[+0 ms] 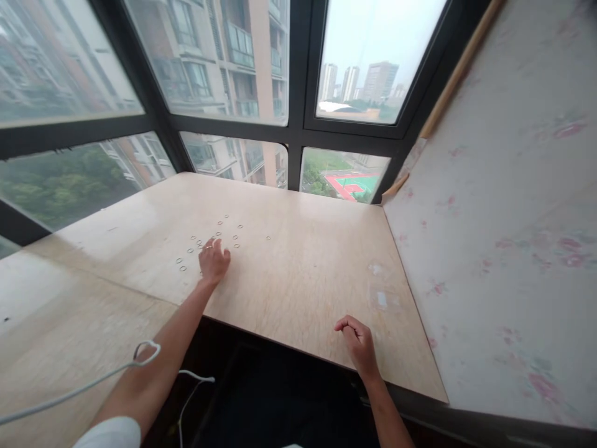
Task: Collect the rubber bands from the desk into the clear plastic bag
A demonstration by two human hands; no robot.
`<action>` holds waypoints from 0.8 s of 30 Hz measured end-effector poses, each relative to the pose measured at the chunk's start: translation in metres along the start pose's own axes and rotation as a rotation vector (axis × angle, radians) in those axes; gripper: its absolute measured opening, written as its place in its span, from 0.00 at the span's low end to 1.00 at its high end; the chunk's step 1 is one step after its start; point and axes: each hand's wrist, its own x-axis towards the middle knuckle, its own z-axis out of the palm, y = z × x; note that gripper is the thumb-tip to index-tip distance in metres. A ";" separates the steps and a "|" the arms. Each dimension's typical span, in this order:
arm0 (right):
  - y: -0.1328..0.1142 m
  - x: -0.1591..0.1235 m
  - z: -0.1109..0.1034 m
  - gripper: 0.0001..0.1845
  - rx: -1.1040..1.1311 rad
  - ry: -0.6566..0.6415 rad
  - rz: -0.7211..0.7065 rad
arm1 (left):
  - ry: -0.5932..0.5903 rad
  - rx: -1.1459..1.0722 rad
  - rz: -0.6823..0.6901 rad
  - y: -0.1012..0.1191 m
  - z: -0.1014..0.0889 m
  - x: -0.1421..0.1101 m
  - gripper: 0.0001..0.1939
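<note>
Several small thin rings [190, 251] lie scattered on the left part of the pale wooden tabletop [298, 267]. My left hand [214, 261] is among them, palm down, its fingers bent and somewhat apart with the thumb out to the side. A gold-coloured band shows at one of its fingers; whether it is worn or touched I cannot tell. My right hand [358, 341] rests by the table's front edge, fingers curled into a loose fist. Anything inside that fist is hidden. One ring [268, 238] lies apart, to the right of the others.
A clear plastic box [383, 298] with a white label and a clear plastic piece [379, 269] lie at the right. Dark-framed windows border the back and left; a flowered wall [489, 249] stands at the right. A white cable [69, 395] crosses my left forearm.
</note>
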 end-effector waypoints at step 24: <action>-0.002 0.001 0.002 0.11 -0.125 -0.005 -0.001 | -0.564 -0.059 0.712 0.012 0.006 -0.027 0.26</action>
